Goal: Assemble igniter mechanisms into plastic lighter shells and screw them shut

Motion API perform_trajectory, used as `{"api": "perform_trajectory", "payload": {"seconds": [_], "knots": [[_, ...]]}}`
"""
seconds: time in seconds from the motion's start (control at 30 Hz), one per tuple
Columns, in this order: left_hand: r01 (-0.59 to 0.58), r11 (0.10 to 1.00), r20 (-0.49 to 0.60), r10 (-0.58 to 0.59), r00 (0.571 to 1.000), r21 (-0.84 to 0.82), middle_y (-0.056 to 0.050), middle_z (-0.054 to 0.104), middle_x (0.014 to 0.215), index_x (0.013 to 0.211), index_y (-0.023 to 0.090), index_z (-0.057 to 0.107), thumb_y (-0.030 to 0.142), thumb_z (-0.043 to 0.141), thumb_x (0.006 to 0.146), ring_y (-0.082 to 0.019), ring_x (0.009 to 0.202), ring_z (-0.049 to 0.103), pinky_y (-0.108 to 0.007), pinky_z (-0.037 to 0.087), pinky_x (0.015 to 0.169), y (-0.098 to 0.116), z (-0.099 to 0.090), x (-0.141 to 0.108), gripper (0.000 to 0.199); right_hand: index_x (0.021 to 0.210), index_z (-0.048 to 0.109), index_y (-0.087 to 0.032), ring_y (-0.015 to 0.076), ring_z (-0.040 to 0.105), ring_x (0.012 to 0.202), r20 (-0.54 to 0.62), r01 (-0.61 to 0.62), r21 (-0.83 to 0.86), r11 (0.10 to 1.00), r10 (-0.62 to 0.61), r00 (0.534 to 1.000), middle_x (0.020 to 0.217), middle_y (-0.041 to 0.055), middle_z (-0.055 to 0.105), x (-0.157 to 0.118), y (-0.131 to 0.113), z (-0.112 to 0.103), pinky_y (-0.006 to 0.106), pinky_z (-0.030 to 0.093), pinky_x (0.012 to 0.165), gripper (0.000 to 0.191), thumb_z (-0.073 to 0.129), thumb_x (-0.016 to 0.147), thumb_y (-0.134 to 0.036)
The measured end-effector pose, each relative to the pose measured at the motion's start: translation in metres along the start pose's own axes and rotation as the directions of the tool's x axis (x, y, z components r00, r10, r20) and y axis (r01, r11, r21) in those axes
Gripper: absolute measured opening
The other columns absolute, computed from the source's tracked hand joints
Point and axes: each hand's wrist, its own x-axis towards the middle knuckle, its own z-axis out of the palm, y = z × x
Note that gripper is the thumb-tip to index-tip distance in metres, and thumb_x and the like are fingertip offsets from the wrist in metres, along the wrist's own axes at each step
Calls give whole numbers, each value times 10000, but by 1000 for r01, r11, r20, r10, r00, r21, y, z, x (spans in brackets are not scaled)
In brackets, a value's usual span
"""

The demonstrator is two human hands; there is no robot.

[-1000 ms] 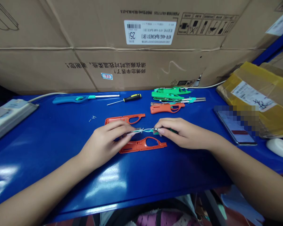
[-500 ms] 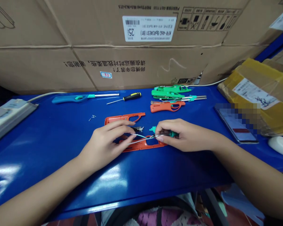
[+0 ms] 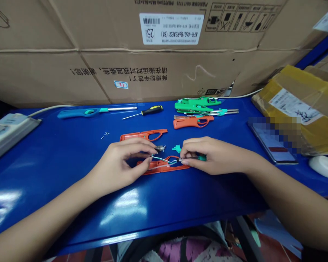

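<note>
My left hand (image 3: 125,160) pinches one end of a thin pale wire (image 3: 164,159) between thumb and fingertips. The wire runs to my right hand (image 3: 207,154), closed on a small dark piece at its other end, mostly hidden; a green bit shows beyond the fingers. Beneath both hands lies an orange lighter shell half (image 3: 162,167) with a clear tube along it. The other orange shell half (image 3: 133,136) is behind my left hand. Near my left fingertips sits a small metallic part (image 3: 161,148). A green trigger-like piece (image 3: 176,148) rests beside my right fingers.
Toward the cardboard box (image 3: 93,80) lie a blue lighter (image 3: 82,113), a screwdriver (image 3: 151,110), green lighter parts (image 3: 196,105) and an orange lighter body (image 3: 192,122). Small screws (image 3: 105,135) are scattered left. A phone (image 3: 273,143) lies right; a power strip (image 3: 13,129) stands left.
The wire and the piece in my right hand have dropped slightly toward the orange shell half. The clear tube now lies along the shell. The whole view has shifted a little.
</note>
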Motion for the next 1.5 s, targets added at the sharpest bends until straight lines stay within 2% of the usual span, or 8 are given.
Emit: {"api": "perform_trajectory", "payload": {"seconds": [0.27, 0.4, 0.63, 0.77, 0.87, 1.0, 1.2, 1.5], "knots": [[138, 983, 39, -134, 990, -119, -20, 771, 962, 932, 212, 775, 245, 708, 879, -128, 859, 741, -169, 629, 721, -3, 4, 1, 92, 1010, 689, -183, 114, 564, 722, 22, -5, 7, 1000, 5, 1000, 833, -2, 635, 0, 3, -1, 250, 426, 658, 113, 636, 917, -220], [223, 960, 54, -217, 975, -171, -21, 766, 956, 945, 211, 769, 281, 715, 873, -131, 809, 739, -192, 631, 692, -4, 7, -1, 113, 922, 681, -186, 110, 561, 702, 15, -40, 0, 999, 40, 999, 807, -7, 637, -1, 2, -6, 238, 419, 630, 54, 661, 899, -231], [216, 967, 23, -215, 976, -135, -13, 775, 955, 947, 218, 767, 280, 717, 877, -124, 830, 726, -179, 597, 690, 2, 14, -3, 106, 906, 690, -183, 111, 595, 717, 34, -54, -8, 999, 54, 998, 817, -1, 676, -6, 0, -15, 234, 444, 648, 100, 650, 920, -273], [271, 947, -4, -276, 961, -174, -12, 782, 957, 930, 217, 765, 309, 705, 886, -121, 775, 725, -188, 591, 657, 2, 18, -3, 118, 953, 716, -187, 128, 647, 773, 35, -52, -1, 999, 52, 998, 897, 18, 732, -8, 0, -17, 250, 458, 688, 127, 591, 929, -192], [302, 935, 6, -306, 952, -187, -14, 785, 956, 925, 214, 765, 321, 703, 886, -124, 755, 725, -195, 586, 643, 2, 21, -2, 130, 958, 727, -188, 147, 671, 813, 58, -63, -17, 998, 64, 996, 920, 27, 751, -7, 1, -18, 264, 464, 708, 160, 568, 945, -207], [265, 955, -11, -268, 963, -131, -16, 785, 933, 925, 214, 767, 323, 692, 894, -140, 774, 727, -214, 584, 652, 4, 23, 1, 136, 990, 741, -187, 155, 684, 828, 122, -91, 0, 996, 90, 988, 941, 36, 763, -8, 3, -19, 270, 475, 717, 206, 542, 966, -236], [151, 987, -30, -152, 988, -47, -24, 786, 974, 958, 217, 760, 302, 682, 909, -173, 910, 732, -306, 596, 887, 2, 26, 1, 125, 982, 730, -196, 150, 662, 802, 152, -118, -15, 993, 119, 981, 944, 27, 745, -11, 6, -20, 272, 476, 692, 161, 576, 937, -206], [54, 998, 11, -54, 998, 17, -39, 780, 1007, 1016, 216, 752, 255, 631, 943, -172, 915, 732, -287, 595, 835, -2, 29, 0, 147, 905, 704, -190, 112, 630, 669, 172, -160, -2, 987, 158, 972, 779, -11, 703, -9, 2, -16, 230, 450, 597, 40, 675, 892, -215]]}}
